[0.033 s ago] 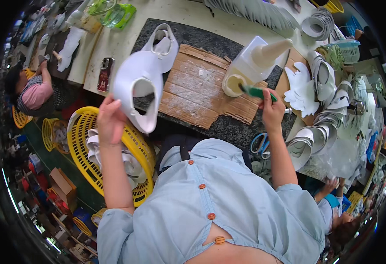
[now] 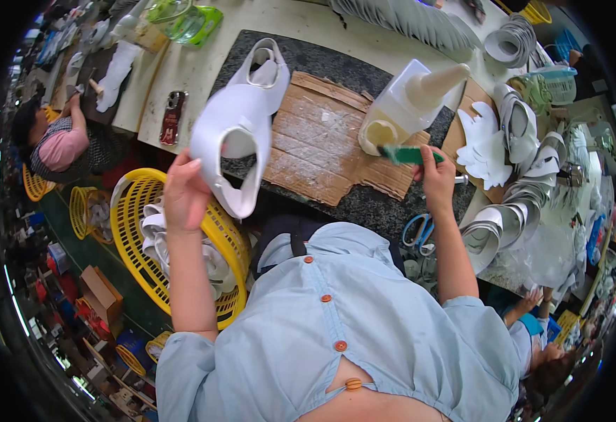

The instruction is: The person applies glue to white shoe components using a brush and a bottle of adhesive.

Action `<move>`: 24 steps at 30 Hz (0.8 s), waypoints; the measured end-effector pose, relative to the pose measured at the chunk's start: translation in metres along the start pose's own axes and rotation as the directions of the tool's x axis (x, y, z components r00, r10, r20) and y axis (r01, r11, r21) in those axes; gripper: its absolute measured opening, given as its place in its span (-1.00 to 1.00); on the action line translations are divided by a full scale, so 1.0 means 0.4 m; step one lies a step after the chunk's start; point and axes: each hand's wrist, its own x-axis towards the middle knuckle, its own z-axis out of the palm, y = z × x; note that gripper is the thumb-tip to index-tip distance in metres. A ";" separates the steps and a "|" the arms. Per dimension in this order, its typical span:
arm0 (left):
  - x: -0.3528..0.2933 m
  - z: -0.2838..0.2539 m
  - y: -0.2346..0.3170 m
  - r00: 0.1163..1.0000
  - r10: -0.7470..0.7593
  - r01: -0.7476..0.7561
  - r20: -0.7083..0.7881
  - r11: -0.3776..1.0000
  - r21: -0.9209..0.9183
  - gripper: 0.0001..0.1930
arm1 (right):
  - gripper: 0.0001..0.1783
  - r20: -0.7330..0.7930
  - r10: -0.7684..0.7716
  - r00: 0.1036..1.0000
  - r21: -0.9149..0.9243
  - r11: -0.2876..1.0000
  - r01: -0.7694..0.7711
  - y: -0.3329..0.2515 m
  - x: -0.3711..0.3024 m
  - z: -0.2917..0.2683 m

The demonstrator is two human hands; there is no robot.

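Observation:
My left hand (image 2: pixel 187 193) holds a white shoe upper (image 2: pixel 213 133) by its near left edge, with fingers and thumb closed on it. Beyond that upper, partly covered by it, another white upper (image 2: pixel 274 74) rests on the dark stone slab (image 2: pixel 308 50). In my right hand (image 2: pixel 438 181) is a green-handled brush (image 2: pixel 407 155), its tip at the near rim of the round opening in a translucent plastic bottle (image 2: pixel 392 105). Pale liquid shows inside the bottle, which has a cream cone-shaped spout. It stands at the right of a worn, white-stained cardboard sheet (image 2: pixel 308 158).
Left of my lap is a yellow basket (image 2: pixel 128 246) holding white pieces. A phone (image 2: pixel 172 118) lies at the table's left edge. Blue-handled scissors (image 2: pixel 418 231), white cut pieces (image 2: pixel 482 144) and curled stacks (image 2: pixel 511 204) are on the right. Other people work at both sides.
The brush has come from inside the bottle's opening to its near rim, and its handle lies more level. The held upper has shifted slightly right with my left hand.

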 end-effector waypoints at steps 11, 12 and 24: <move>-0.024 0.132 -0.111 0.958 -0.075 0.184 0.277 0.901 -0.394 -0.63 | -0.66 0.203 -0.167 0.965 0.493 0.869 0.047 -0.264 -0.070 0.203; -0.024 0.143 -0.110 0.955 -0.073 0.189 0.287 0.896 -0.402 -0.63 | -0.65 0.116 -0.234 0.965 0.419 0.893 0.166 -0.265 -0.066 0.209; -0.003 0.170 -0.129 0.957 -0.051 0.097 0.285 0.984 -0.150 -0.75 | -0.79 0.270 -0.580 0.768 0.268 0.812 0.519 -0.315 -0.101 0.211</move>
